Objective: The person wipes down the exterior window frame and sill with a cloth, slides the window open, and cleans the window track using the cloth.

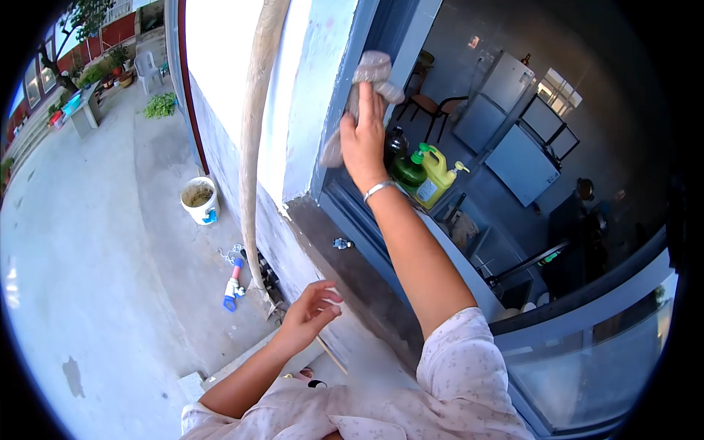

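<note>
- The left hand [309, 314], free with fingers loosely curled, hovers near the grey stone windowsill [326, 273].
- The right hand [364, 143], a silver bangle [379, 189] at its wrist, lies over the crumpled grey-brown cloth, fingers extended; I cannot tell whether they pinch it.
- The crumpled grey-brown cloth [372, 67] lies beneath that hand, protruding past its fingertips and thumb side, against the blue window frame [383, 33].
- Beyond the wrist stand a green pump bottle [408, 174] and a yellow pump jug [438, 176].

The person's right hand [365, 143], fingers outstretched, presses a crumpled grey-brown cloth [374, 68] against the blue window frame [387, 29], near a yellow plastic pump bottle [434, 182]. The left hand [309, 312], loosely curled, hovers by the dark grey sill [341, 275].
</note>
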Demonstrator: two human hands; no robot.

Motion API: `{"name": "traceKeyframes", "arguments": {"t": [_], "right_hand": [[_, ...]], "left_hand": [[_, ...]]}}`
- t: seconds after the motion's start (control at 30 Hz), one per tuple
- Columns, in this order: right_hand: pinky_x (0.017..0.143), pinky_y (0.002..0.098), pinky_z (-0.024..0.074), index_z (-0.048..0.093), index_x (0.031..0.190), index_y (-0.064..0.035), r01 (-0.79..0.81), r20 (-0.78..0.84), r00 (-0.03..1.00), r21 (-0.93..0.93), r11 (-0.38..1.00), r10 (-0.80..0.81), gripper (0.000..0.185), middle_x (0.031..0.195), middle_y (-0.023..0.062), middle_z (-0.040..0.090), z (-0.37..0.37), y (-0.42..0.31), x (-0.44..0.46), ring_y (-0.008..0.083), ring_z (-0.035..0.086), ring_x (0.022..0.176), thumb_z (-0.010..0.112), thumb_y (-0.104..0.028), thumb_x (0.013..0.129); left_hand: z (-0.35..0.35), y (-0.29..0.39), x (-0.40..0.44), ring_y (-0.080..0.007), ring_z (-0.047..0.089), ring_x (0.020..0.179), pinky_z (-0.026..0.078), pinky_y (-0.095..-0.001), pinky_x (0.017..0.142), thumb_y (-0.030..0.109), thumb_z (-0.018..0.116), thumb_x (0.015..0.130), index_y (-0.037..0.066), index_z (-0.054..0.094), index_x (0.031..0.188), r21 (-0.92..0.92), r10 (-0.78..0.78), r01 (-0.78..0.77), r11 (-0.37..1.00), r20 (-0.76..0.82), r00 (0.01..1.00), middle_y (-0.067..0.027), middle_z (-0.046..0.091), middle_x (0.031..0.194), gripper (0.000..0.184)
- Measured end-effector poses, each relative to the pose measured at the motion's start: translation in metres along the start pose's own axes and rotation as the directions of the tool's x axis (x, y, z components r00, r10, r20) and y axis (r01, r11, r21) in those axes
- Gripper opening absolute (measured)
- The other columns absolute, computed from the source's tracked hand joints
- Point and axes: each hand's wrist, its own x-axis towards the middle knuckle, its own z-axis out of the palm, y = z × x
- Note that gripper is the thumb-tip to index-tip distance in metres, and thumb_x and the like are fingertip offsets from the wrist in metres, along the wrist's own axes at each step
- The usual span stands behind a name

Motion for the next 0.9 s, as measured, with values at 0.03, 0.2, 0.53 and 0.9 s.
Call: {"name": "traceKeyframes", "arguments": {"t": [0.03,0.2,0.53,0.9], "right_hand": [[0.114,0.0471,0.0341,0.038,0.149,0.0002,0.011,-0.002,1.0,-0.044,0.999,-0.012,0.063,0.142,0.0278,0.045,0.003,0.003,-0.014,0.0447,0.043,0.135,0.052,0.001,0.088],[0.099,0.0417,0.0476,0.051,0.142,-0.0056,-0.141,0.207,0.97,0.05,0.989,0.128,0.063,0.126,0.0207,0.05,-0.003,0.022,-0.072,0.0409,0.053,0.12,0.055,0.01,0.081],[0.098,0.038,0.047,0.075,0.11,-0.016,0.037,0.627,0.765,-0.275,0.961,0.15,0.032,0.11,0.0071,0.065,-0.027,0.031,-0.105,0.0289,0.06,0.109,0.056,-0.003,0.086],[0.09,0.0412,0.053,0.075,0.109,-0.0145,-0.265,0.617,0.552,-0.508,0.82,0.561,0.029,0.115,0.0113,0.072,-0.063,0.031,-0.092,0.0326,0.067,0.107,0.055,-0.01,0.088]], "left_hand": [[-0.004,-0.002,-0.006,-0.018,0.065,0.103,0.051,-0.0322,0.089,0.009,0.063,0.1,0.007,0.044,0.144,0.011,0.0,0.0,1.0,0.002,1.0,-0.0082,0.06,0.123,0.048],[-0.007,-0.004,-0.014,-0.0175,0.064,0.103,0.052,-0.0322,0.088,0.01,0.062,0.101,0.005,0.049,0.138,-0.042,-0.098,0.096,0.994,-0.036,0.995,-0.008,0.064,0.115,0.04],[0.022,-0.011,-0.009,-0.0171,0.064,0.102,0.052,-0.0322,0.088,0.01,0.063,0.1,0.006,0.049,0.139,-0.062,-0.111,0.113,0.992,0.043,0.993,-0.0083,0.065,0.113,0.041],[-0.005,0.006,-0.06,-0.0157,0.063,0.103,0.052,-0.0319,0.093,0.009,0.066,0.098,0.005,0.052,0.136,-0.093,-0.071,0.061,0.994,-0.112,0.991,-0.0077,0.065,0.109,0.041]]}}
